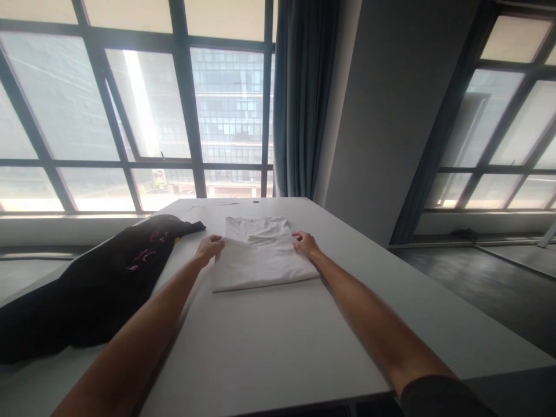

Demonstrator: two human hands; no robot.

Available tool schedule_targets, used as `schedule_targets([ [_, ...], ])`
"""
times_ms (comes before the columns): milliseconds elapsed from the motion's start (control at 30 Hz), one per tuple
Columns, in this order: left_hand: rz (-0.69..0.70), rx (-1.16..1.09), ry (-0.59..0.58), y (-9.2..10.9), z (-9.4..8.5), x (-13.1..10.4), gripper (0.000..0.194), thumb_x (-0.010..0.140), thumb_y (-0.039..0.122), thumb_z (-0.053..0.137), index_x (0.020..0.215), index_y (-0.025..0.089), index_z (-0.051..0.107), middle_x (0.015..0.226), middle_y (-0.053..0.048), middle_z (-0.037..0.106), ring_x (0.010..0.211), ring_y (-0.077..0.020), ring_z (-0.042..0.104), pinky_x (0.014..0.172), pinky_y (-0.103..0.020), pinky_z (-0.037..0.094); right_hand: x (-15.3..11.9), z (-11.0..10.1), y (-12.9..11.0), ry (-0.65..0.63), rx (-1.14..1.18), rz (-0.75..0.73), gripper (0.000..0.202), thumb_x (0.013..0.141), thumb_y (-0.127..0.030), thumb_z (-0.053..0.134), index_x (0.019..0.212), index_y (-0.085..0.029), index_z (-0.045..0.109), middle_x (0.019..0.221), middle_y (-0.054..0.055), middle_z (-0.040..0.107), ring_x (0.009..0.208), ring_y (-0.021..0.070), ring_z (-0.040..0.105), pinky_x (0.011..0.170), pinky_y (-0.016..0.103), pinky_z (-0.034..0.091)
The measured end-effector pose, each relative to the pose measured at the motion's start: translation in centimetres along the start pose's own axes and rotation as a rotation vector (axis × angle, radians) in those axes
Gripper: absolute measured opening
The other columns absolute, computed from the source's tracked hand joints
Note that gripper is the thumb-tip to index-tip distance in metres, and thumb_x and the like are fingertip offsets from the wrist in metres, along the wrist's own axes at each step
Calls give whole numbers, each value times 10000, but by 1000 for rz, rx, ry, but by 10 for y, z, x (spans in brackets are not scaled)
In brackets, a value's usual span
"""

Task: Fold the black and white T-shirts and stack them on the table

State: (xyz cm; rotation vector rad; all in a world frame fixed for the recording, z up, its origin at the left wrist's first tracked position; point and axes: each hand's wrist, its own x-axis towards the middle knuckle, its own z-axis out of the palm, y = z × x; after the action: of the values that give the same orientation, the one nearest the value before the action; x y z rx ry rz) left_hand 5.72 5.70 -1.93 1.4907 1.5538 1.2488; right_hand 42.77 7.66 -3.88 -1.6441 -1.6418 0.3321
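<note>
A white shirt, folded into a flat, roughly rectangular shape, lies on the white table. Its far part shows a wrinkled layer beyond the folded edge. At the left far corner of the fold, my left hand pinches the cloth between thumb and fingers. My right hand grips the opposite corner on the right in the same way. Both forearms reach forward over the tabletop. A black garment with pink markings is spread out to the left of my left arm.
Large windows stand beyond the table's far edge, beside a blue-grey curtain. A grey pillar rises to the right behind the table. A small dark round spot shows near the far edge.
</note>
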Motion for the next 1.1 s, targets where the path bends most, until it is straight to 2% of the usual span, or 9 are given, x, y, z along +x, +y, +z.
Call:
schedule_targets([
  [100,35,-131,-93,8,0,8,307,693,185,631,990,122,678,696,-28,663,626,-158,646,604,-257,528,7,-4,3,-3,391,18,382,765,-178,638,1146,-158,657,889,45,718,745,161,674,719,269,551],
  [200,29,-133,-110,8,2,14,427,725,164,582,1148,130,628,698,-15,640,588,-134,619,588,-241,516,10,-5,8,-9,618,40,471,772,-155,621,1242,-157,583,976,60,712,776,150,682,710,260,558],
  [267,-5,-60,-69,3,6,14,524,716,142,590,1240,117,577,672,-1,615,544,-127,582,541,-232,484,9,-2,11,30,543,103,554,774,-135,615,1321,-160,531,1072,85,703,822,151,688,733,262,558],
  [367,-27,50,-11,-6,12,13,586,688,148,654,1264,98,563,679,-1,614,529,-130,557,510,-234,443,5,2,14,40,247,156,607,768,-140,646,1362,-178,525,1138,94,698,868,159,689,780,269,552],
  [467,7,160,20,-9,15,16,479,649,194,737,1120,140,669,684,-4,627,609,-151,592,587,-244,454,1,4,14,-15,43,80,533,783,-165,661,1312,-199,605,1156,78,706,919,161,691,832,253,535],
  [600,52,273,47,-7,14,23,208,623,194,743,831,186,732,646,-12,635,757,-194,638,710,-255,469,-5,2,9,-55,-96,14,360,790,-177,666,1143,-199,731,1145,71,726,985,177,691,900,241,505],
  [733,82,284,58,-7,12,28,86,676,261,696,722,190,706,704,-47,681,839,-220,656,727,-269,490,-8,-3,5,-87,-152,13,258,795,-201,664,1024,-170,778,1024,84,758,965,204,697,919,268,503],
  [933,105,211,-5,-8,10,30,324,784,441,591,885,155,705,731,-56,695,702,-188,673,636,-282,531,-7,-4,3,80,-61,-138,363,843,-173,553,1158,-190,733,1171,66,708,969,162,681,956,257,490],
  [1100,114,378,49,-12,12,28,211,749,277,629,913,168,707,816,-103,725,931,-271,686,844,-346,516,-10,3,6,-107,-155,-42,474,839,-287,618,1308,-224,649,1377,79,605,1220,225,591,1060,308,419],
])
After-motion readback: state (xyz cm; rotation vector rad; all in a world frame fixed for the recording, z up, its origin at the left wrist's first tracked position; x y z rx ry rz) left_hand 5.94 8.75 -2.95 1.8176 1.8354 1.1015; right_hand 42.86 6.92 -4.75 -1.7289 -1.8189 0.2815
